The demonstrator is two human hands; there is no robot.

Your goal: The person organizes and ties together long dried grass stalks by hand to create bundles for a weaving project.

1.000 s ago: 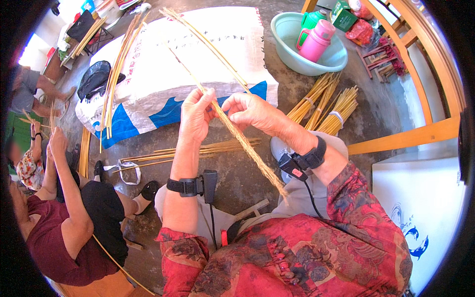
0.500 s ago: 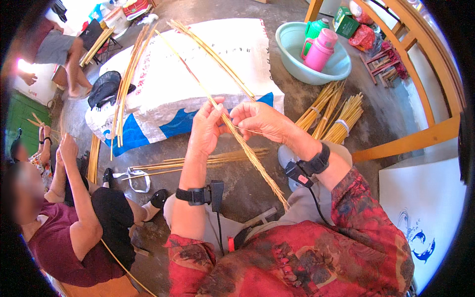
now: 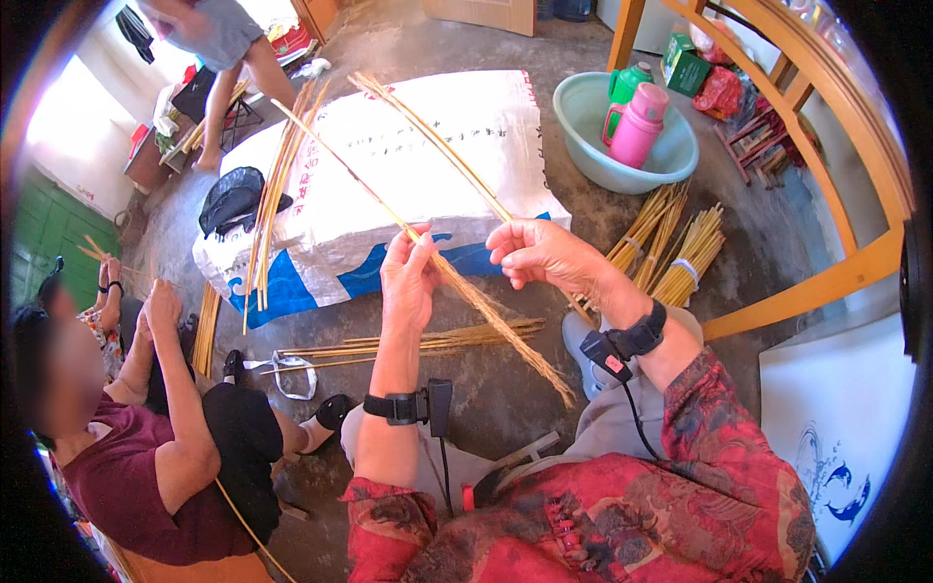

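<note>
My left hand (image 3: 408, 282) is closed, pinching a long straw-coloured stalk (image 3: 486, 309) between thumb and fingers. The stalk slants from above the white cloth down to my lap, thin at its upper end and bushy like a seed head at its lower end. Just right of it, my right hand (image 3: 533, 255) is raised with its fingers curled towards the thumb, apart from the stalk. Whatever may be between those fingertips is too small to make out. Black straps with small boxes and cables sit on both my wrists.
A white and blue printed sheet (image 3: 428, 165) lies ahead, with long stalks (image 3: 277, 185) and a black cap (image 3: 233, 201) on it. Tied stalk bundles (image 3: 688, 257) stand right, near a basin (image 3: 622, 175) holding flasks. A wooden frame (image 3: 807, 282) rises right. Co-workers sit left; another person stands far left.
My right hand has come away from the stalk to the right; earlier its fingers were beside it with a thin strand. The view has shifted slightly. The far person has moved right.
</note>
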